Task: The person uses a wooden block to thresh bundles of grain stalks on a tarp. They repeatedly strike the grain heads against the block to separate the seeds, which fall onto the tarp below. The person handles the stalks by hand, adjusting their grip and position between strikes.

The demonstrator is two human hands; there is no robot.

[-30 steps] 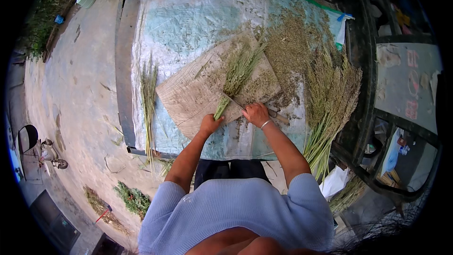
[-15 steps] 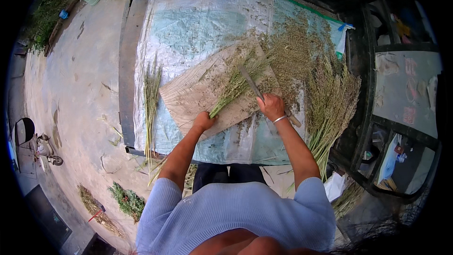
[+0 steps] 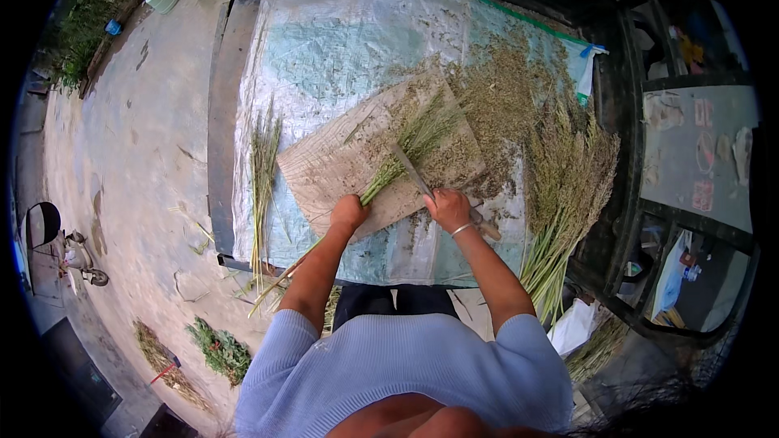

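Observation:
My left hand (image 3: 349,212) is closed around the lower stems of a bunch of green seed-headed stalks (image 3: 389,169). Their tops spread to the upper right over a tan, ridged board-like sheet (image 3: 316,164), strewn with bits of seed and chaff. In my right hand (image 3: 450,209) is a long greyish stick (image 3: 414,172), gripped near its middle. Its far end lies across the bunch, a short way above my left hand. The thicker brown end sticks out below my right hand, toward the lower right.
A white and pale blue tarp (image 3: 349,40) covers the work surface. Loose seed and chaff (image 3: 507,97) lie heaped at right, beside a large pile of seeded stalks (image 3: 572,170). Thin bare stalks (image 3: 264,182) lie along the left edge. A dark metal frame (image 3: 629,146) rises at right.
My right hand has moved left and slightly nearer me, bringing the stick's far end lower along the stalks. My left hand keeps its hold and has hardly moved.

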